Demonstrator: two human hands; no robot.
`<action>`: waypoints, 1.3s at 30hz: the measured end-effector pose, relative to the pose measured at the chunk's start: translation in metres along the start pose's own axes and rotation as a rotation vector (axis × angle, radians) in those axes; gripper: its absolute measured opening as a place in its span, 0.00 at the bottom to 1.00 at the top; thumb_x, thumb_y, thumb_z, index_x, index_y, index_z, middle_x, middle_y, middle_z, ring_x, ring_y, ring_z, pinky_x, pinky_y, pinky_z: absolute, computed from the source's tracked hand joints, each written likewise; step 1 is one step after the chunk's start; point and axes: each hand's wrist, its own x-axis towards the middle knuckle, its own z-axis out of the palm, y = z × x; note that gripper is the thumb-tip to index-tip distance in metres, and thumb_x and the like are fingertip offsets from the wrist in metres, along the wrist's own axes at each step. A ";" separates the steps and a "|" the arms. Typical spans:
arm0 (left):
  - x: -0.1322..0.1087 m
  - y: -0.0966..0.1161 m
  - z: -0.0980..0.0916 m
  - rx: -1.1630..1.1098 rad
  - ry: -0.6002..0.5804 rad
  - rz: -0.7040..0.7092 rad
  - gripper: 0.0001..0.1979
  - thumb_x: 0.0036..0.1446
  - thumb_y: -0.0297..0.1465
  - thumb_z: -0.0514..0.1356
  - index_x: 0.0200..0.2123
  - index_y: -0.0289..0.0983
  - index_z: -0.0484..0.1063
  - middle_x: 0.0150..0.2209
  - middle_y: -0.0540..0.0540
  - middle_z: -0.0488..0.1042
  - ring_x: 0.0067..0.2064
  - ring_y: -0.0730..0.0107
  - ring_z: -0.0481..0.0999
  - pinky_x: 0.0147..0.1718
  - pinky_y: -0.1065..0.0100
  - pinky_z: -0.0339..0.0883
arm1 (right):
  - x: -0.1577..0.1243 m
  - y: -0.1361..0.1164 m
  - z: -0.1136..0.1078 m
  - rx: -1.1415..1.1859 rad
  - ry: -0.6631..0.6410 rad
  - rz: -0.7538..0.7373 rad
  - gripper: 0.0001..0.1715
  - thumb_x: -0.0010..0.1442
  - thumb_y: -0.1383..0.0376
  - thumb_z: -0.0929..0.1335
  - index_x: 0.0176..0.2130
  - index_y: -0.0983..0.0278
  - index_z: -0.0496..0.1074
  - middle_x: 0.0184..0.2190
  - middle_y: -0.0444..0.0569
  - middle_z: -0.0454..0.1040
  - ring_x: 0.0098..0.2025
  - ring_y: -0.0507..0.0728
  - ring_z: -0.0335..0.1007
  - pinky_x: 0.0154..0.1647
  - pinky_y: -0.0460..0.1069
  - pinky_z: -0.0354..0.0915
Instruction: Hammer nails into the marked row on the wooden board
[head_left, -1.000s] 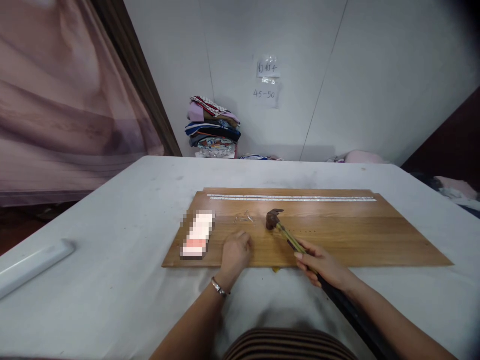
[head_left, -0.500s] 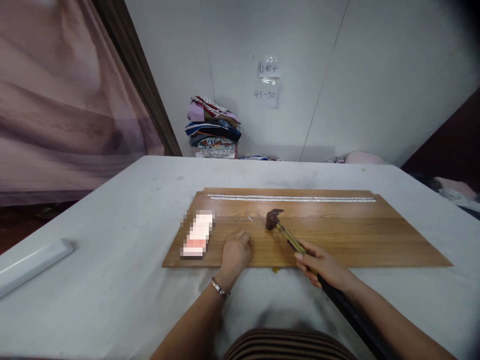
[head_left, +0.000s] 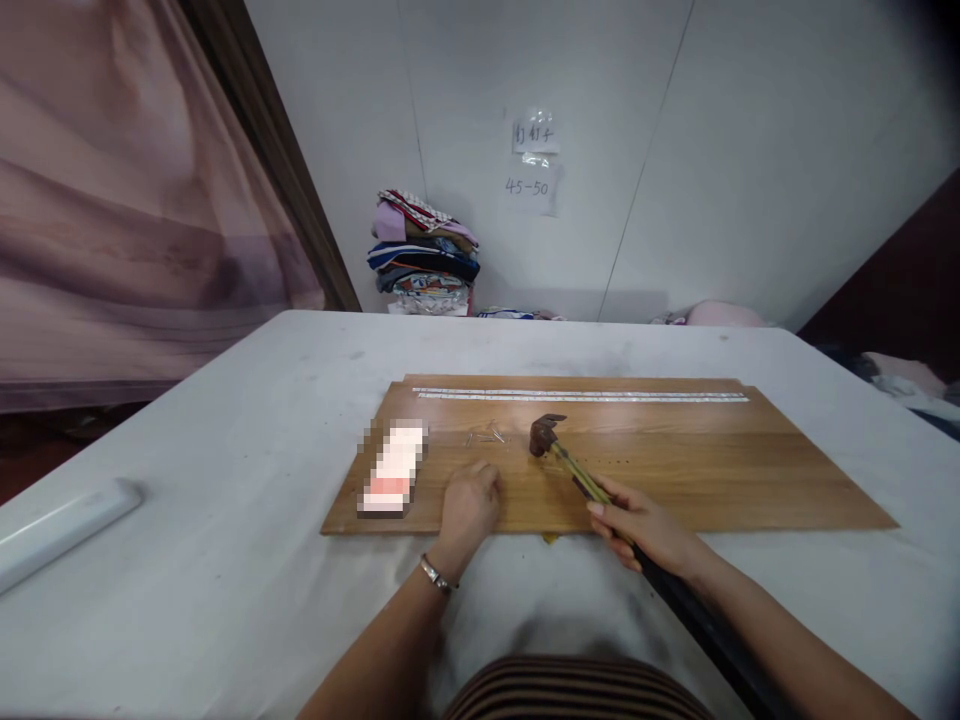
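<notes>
A claw hammer [head_left: 585, 475] is gripped in my right hand [head_left: 637, 525], with fingers wrapped round its yellow and black handle. Its rusty brown head rests on or just over the wooden board [head_left: 720, 460]. To the left, my left hand [head_left: 471, 500] lies on the board near its front edge, fingers curled in and their undersides hidden. Several loose nails [head_left: 489, 437] lie on the board just beyond the left hand. A row of small dark dots, holes or nail heads, runs right of the hammer head.
Two white marked strips [head_left: 585, 395] run along the board's far side. A blurred-out phone-like rectangle [head_left: 394, 468] lies on its left end. The white-covered table [head_left: 225, 450] bears a white bar [head_left: 67, 530] at left. Folded clothes [head_left: 424, 255] are stacked by the wall.
The whole view has shifted very slightly. Both hands and the hammer keep nearly the same place over the board.
</notes>
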 end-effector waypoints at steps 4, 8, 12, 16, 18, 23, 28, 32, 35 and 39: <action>0.000 0.002 -0.002 0.010 0.002 -0.002 0.12 0.55 0.19 0.51 0.29 0.36 0.72 0.31 0.46 0.74 0.36 0.68 0.70 0.35 0.69 0.57 | 0.002 0.004 0.000 0.008 0.008 0.024 0.45 0.56 0.51 0.70 0.66 0.59 0.54 0.22 0.35 0.61 0.14 0.43 0.49 0.11 0.40 0.51; 0.000 0.003 -0.003 0.015 0.015 0.011 0.12 0.54 0.18 0.51 0.29 0.36 0.73 0.31 0.46 0.73 0.37 0.68 0.71 0.36 0.69 0.58 | 0.001 0.004 0.001 0.002 0.001 0.017 0.45 0.56 0.50 0.70 0.66 0.59 0.54 0.22 0.35 0.61 0.14 0.43 0.49 0.11 0.40 0.51; -0.001 0.003 -0.002 0.009 0.015 0.007 0.13 0.54 0.18 0.51 0.29 0.36 0.73 0.31 0.46 0.74 0.37 0.68 0.71 0.36 0.69 0.58 | -0.002 -0.001 0.001 -0.015 -0.011 -0.005 0.44 0.56 0.50 0.70 0.65 0.59 0.55 0.23 0.36 0.61 0.14 0.43 0.50 0.12 0.40 0.53; 0.000 0.002 -0.001 0.010 0.006 0.006 0.13 0.54 0.18 0.51 0.30 0.37 0.73 0.33 0.46 0.74 0.38 0.68 0.71 0.37 0.69 0.58 | -0.003 -0.002 -0.001 -0.007 -0.004 -0.011 0.42 0.57 0.51 0.70 0.65 0.58 0.56 0.24 0.36 0.61 0.14 0.43 0.51 0.12 0.40 0.53; 0.000 0.001 -0.001 0.014 -0.005 -0.002 0.13 0.54 0.18 0.51 0.30 0.36 0.73 0.33 0.46 0.74 0.38 0.68 0.71 0.37 0.68 0.58 | -0.002 0.000 -0.001 -0.005 -0.002 -0.002 0.42 0.57 0.51 0.70 0.65 0.58 0.56 0.23 0.36 0.61 0.14 0.43 0.51 0.12 0.40 0.52; 0.000 0.003 -0.002 0.023 -0.004 -0.012 0.13 0.55 0.19 0.51 0.30 0.37 0.73 0.33 0.45 0.75 0.38 0.68 0.72 0.37 0.69 0.59 | 0.001 0.005 -0.002 0.007 -0.011 -0.005 0.43 0.57 0.51 0.70 0.66 0.58 0.55 0.23 0.36 0.61 0.14 0.43 0.50 0.11 0.40 0.51; 0.000 0.004 -0.003 0.014 0.001 -0.006 0.14 0.54 0.18 0.50 0.29 0.37 0.73 0.33 0.46 0.75 0.37 0.68 0.72 0.36 0.69 0.58 | -0.001 0.001 -0.002 0.004 -0.009 -0.013 0.42 0.57 0.52 0.70 0.66 0.58 0.55 0.23 0.36 0.61 0.14 0.44 0.51 0.12 0.40 0.52; 0.000 0.003 -0.003 0.019 0.008 0.007 0.14 0.54 0.18 0.50 0.29 0.36 0.73 0.32 0.46 0.75 0.37 0.68 0.71 0.37 0.69 0.58 | -0.002 -0.003 -0.002 -0.019 0.003 -0.021 0.42 0.58 0.52 0.69 0.66 0.60 0.55 0.24 0.37 0.61 0.14 0.44 0.52 0.12 0.40 0.53; -0.001 0.003 -0.003 0.004 0.014 0.009 0.14 0.54 0.18 0.50 0.29 0.36 0.73 0.33 0.46 0.75 0.38 0.68 0.71 0.37 0.69 0.58 | -0.001 -0.003 -0.001 -0.006 0.005 -0.009 0.42 0.57 0.52 0.70 0.66 0.59 0.55 0.23 0.36 0.61 0.14 0.44 0.51 0.12 0.40 0.52; -0.001 0.002 -0.003 -0.005 0.009 -0.005 0.14 0.54 0.17 0.50 0.29 0.36 0.73 0.33 0.46 0.74 0.38 0.68 0.71 0.36 0.69 0.58 | 0.001 0.002 -0.001 0.006 -0.005 -0.004 0.44 0.58 0.53 0.70 0.66 0.59 0.53 0.23 0.36 0.61 0.14 0.43 0.50 0.12 0.40 0.52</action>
